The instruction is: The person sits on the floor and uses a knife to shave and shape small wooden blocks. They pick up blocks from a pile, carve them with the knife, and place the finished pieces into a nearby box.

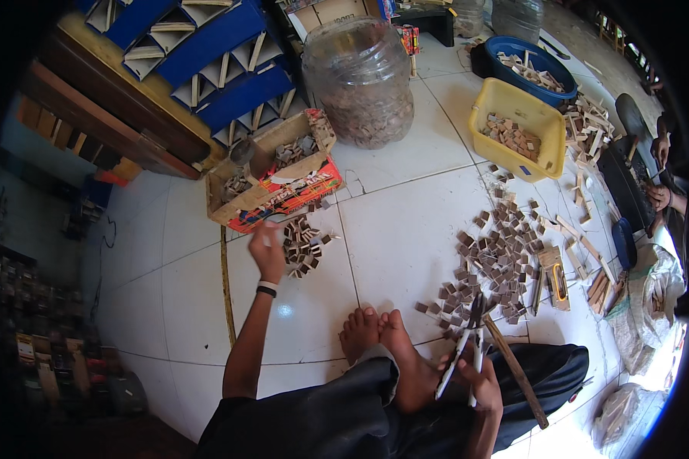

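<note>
My left hand [266, 256] is raised beside a small pile of brown square pieces [302, 246], in front of an open cardboard box [325, 182]. Its fingers are curled together; what they pinch, if anything, is too small to make out. In my right hand [478, 384] is a pair of pliers [476, 348] with white handles, the dark jaws pointing away from me. Those jaws reach the near edge of a larger heap of brown square pieces [505, 249]. A wooden stick [517, 373] slants over my leg, just right of the pliers.
A large clear plastic container [360, 84] holds many pieces. A yellow tub [478, 126] and a blue basin [570, 86] stand at the far right, near wood scraps [589, 130]. A yellow-handled tool [560, 284] lies by the heap. Another person's hand [658, 197] works at right.
</note>
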Motion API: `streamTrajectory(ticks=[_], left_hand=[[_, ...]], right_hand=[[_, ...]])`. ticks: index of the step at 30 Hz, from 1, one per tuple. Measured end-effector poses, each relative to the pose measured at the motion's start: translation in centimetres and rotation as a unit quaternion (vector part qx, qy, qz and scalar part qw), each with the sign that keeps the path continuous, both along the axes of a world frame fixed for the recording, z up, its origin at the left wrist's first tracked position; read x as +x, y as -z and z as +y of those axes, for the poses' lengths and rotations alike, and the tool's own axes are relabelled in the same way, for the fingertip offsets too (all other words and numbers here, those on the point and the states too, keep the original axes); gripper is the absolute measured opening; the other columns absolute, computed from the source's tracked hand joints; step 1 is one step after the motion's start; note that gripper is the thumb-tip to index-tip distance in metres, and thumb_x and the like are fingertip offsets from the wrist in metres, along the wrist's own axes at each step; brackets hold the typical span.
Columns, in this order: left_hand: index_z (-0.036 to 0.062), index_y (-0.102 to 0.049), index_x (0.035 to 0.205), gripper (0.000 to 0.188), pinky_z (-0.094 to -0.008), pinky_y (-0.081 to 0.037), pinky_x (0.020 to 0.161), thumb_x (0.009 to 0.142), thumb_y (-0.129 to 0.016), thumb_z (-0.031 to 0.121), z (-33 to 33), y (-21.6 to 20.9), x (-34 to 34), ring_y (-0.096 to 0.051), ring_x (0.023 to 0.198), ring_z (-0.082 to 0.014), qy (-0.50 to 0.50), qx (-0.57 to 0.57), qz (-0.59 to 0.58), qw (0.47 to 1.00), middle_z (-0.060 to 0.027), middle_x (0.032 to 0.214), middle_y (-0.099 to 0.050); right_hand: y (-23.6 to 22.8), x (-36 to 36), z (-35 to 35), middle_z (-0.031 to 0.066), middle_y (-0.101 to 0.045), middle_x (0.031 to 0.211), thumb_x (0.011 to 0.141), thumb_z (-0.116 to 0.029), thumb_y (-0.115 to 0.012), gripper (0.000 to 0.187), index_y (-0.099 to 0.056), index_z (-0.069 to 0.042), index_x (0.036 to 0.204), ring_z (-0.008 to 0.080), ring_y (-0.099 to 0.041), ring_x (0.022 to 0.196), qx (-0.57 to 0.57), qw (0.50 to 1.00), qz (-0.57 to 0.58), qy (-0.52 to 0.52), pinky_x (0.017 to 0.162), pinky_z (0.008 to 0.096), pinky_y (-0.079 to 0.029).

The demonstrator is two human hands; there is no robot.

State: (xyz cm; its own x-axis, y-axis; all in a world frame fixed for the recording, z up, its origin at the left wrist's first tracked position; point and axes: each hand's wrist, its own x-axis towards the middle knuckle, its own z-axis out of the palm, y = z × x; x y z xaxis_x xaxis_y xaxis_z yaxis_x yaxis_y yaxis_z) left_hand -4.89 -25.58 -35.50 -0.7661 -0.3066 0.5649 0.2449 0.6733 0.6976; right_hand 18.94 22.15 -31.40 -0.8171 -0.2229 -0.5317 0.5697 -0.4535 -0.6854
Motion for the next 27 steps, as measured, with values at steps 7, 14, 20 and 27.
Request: streamTrajectory(ticks=[7, 14, 20, 27], left_hand=[[-0.0001, -0.064, 0.102, 0.02, -0.0303, -0.05, 0.079, 0.109, -0.055, 0.016, -10.1, -5.6, -9.4, -0.062, 0.084, -0.0141, -0.073, 0.038, 0.133, 0.988, -0.0046, 0.09, -0.067], [-0.0018, -0.074, 0.116, 0.019, -0.0306, -0.054, 0.085, 0.101, -0.069, 0.01, -17.5, -5.2, -15.0, -0.07, 0.094, -0.0173, 0.074, -0.152, -0.342, 0.924, -0.0088, 0.105, -0.076], [-0.0017, -0.074, 0.118, 0.023, -0.0298, -0.054, 0.085, 0.098, -0.074, 0.008, -17.7, -4.5, -15.0, -0.071, 0.096, -0.0171, 0.009, 0.023, -0.278, 0.96, -0.0091, 0.105, -0.077], [-0.0034, -0.072, 0.122, 0.03, -0.0337, -0.058, 0.101, 0.095, -0.08, 0.009, -18.8, -5.8, -12.2, -0.071, 0.112, -0.0233, 0.05, 0.3, -0.095, 0.948, -0.0112, 0.119, -0.072]], right_hand=[[-0.3, -0.4, -1.8, 0.019, -0.069, 0.115, 0.101, -0.017, -0.066, 0.053, -0.053, -0.006, 0.15, 0.0301, -0.071, 0.104, 0.255, 0.887, 0.201, -0.329, 0.087, 0.0408, -0.056], [-1.6, 1.4, -6.6, 0.0261, -0.06, 0.122, 0.092, -0.024, -0.074, 0.069, -0.049, -0.013, 0.156, 0.0492, -0.062, 0.111, 0.426, 0.784, 0.348, -0.289, 0.098, 0.0529, -0.052], [-2.3, 1.3, -6.0, 0.0255, -0.052, 0.137, 0.09, -0.029, -0.077, 0.078, -0.044, -0.015, 0.159, 0.0474, -0.059, 0.12, 0.448, 0.769, 0.333, -0.312, 0.104, 0.0538, -0.05], [-2.0, 0.9, -5.4, 0.0289, -0.053, 0.138, 0.096, -0.028, -0.07, 0.07, -0.042, -0.013, 0.158, 0.0504, -0.057, 0.122, 0.405, 0.804, 0.288, -0.325, 0.106, 0.0536, -0.048]])
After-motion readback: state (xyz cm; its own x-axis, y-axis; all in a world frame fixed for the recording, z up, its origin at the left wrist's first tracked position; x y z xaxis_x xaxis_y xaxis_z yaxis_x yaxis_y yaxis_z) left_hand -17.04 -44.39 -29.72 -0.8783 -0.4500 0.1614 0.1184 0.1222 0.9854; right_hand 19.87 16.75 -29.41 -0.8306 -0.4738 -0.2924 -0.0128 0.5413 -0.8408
